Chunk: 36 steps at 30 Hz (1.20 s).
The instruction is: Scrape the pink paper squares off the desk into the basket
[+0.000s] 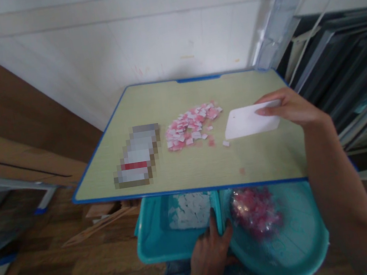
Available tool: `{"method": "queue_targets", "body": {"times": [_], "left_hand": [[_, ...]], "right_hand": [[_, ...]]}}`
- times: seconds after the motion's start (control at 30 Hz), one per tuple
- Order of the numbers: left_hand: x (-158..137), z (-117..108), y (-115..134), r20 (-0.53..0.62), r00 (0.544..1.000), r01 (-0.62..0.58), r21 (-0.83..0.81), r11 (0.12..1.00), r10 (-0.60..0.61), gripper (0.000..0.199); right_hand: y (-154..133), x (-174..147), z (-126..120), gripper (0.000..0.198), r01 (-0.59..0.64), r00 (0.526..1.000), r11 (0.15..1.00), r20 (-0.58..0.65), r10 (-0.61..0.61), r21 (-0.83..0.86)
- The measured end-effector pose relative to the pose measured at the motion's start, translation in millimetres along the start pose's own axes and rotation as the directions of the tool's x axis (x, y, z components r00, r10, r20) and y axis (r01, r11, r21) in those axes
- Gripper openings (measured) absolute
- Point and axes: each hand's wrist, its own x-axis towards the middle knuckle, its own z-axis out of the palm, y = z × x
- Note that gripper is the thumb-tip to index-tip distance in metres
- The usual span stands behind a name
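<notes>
My right hand pinches a thin white card between thumb and fingers, tilted over the right part of the tabletop. To its left lies a spread heap of small pink and white square pieces, with a few loose ones near the card. Below the table's front edge, my left hand grips the right rim of a rectangular teal basin, index finger inside and thumb on the other side. White pieces lie in that basin. Beside it, a round teal basin holds a clear bag of pink pieces.
The pale green table has a blue edge. On its left lies a pixelated rectangular object. A clear plastic bottle-like container leans at the back right. Dark panels stand to the right; brown boards are at left.
</notes>
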Motion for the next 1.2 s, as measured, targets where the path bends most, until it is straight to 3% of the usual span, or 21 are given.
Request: {"method": "queue_targets", "body": {"times": [0.1, 0.33, 0.63, 0.97, 1.2], "left_hand": [[0, 1, 0, -0.007, 1.0, -0.005, 0.0, 1.0, 0.005, 0.082], [2, 5, -3, 0.0, 1.0, -0.007, 0.004, 1.0, 0.007, 0.082], [3, 4, -2, 0.0, 1.0, -0.01, 0.021, 1.0, 0.01, 0.084], [4, 12, -3, -0.029, 0.999, -0.019, 0.028, 0.999, 0.02, 0.085], [4, 11, -3, -0.035, 0.999, -0.02, 0.027, 0.999, 0.021, 0.084]], "right_hand": [[0, -1, -1, 0.032, -0.001, 0.999, 1.0, -0.037, 0.001, 0.0], [3, 2, 2, 0.033, 0.026, 1.0, 0.999, 0.001, -0.025, -0.04], [5, 5, 5, 0.035, 0.072, 0.992, 0.992, -0.091, -0.081, -0.104], [4, 5, 5, 0.033, 0.076, 0.989, 0.996, -0.127, -0.082, -0.049], [2, 6, 9, 0.035, 0.079, 0.993, 0.995, -0.089, -0.084, -0.058]]}}
